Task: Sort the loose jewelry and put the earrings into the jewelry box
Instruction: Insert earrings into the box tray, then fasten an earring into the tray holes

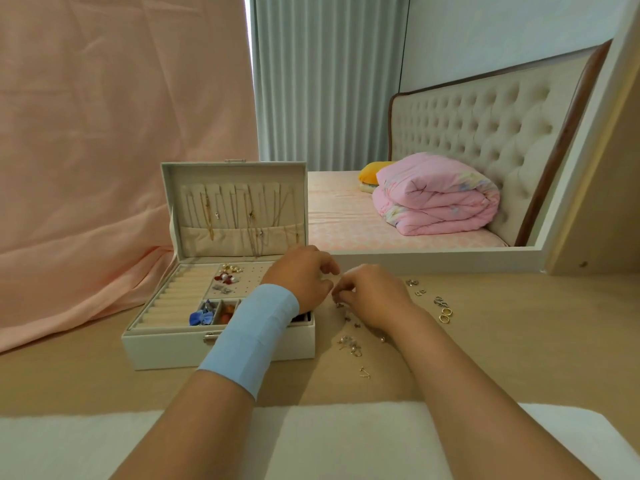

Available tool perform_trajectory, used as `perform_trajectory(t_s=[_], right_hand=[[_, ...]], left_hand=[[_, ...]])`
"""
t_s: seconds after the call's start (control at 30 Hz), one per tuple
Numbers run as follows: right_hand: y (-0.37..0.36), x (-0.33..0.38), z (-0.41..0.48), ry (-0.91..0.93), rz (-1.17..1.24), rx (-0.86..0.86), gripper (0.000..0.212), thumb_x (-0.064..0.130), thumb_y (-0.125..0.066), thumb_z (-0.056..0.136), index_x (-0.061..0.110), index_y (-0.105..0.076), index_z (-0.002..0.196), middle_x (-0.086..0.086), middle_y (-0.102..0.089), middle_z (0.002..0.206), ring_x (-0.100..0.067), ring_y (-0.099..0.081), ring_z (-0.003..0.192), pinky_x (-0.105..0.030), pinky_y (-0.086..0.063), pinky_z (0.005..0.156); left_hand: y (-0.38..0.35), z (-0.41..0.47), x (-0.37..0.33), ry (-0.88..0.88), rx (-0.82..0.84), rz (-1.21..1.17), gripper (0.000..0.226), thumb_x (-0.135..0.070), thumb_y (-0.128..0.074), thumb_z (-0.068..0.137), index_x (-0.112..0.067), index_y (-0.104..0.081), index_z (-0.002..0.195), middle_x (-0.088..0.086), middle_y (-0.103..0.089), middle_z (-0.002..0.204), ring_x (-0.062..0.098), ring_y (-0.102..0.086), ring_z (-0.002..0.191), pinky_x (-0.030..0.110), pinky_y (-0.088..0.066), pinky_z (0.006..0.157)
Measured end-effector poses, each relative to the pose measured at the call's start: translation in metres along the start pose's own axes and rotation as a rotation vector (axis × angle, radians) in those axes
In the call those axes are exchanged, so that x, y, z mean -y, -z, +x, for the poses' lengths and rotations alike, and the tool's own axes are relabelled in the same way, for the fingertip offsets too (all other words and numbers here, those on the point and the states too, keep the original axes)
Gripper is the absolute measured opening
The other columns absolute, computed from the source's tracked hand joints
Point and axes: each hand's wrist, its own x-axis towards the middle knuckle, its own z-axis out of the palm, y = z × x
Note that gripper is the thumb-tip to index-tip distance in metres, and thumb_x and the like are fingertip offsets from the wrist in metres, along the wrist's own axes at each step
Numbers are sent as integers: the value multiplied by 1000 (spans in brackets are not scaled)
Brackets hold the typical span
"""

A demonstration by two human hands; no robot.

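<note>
The white jewelry box (pixel 166 348) stands open on the tan table, necklaces hanging in its lid (pixel 235 209). Several earrings (pixel 227 277) sit on its perforated pad. My left hand (pixel 301 278), with a blue band on the wrist, hovers over the box's right side, fingers curled toward my right hand. My right hand (pixel 372 292) pinches a small earring (pixel 338 304) just right of the box. Loose earrings (pixel 351 344) lie on the table below my hands, and rings (pixel 445 315) lie further right.
A large mirror (pixel 450 150) behind the table reflects a bed with a pink quilt. Pink cloth (pixel 104 150) hangs at the left and drapes onto the table. A white padded edge (pixel 329 438) runs along the near side. Blue and red ornaments (pixel 207 315) fill the box's front compartments.
</note>
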Motion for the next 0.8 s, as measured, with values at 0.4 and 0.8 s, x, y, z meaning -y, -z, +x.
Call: perform_trajectory(t_s=[0.4, 0.8], right_hand=[[11, 6, 0, -171, 790, 3, 19, 31, -68, 95, 25, -78, 80, 12, -73, 75, 5, -52, 49, -19, -42, 55], [5, 8, -4, 0, -157, 47, 14, 36, -68, 92, 39, -76, 102, 15, -64, 112, -14, -62, 104, -28, -35, 71]], left_hand=[[17, -1, 1, 80, -3, -238, 7, -32, -75, 83, -34, -72, 89, -14, -69, 88, 1, -62, 85, 23, -52, 78], [19, 0, 10, 45, -42, -156, 8, -30, -69, 89, -33, -70, 97, -18, -63, 90, 2, -58, 84, 27, -52, 83]])
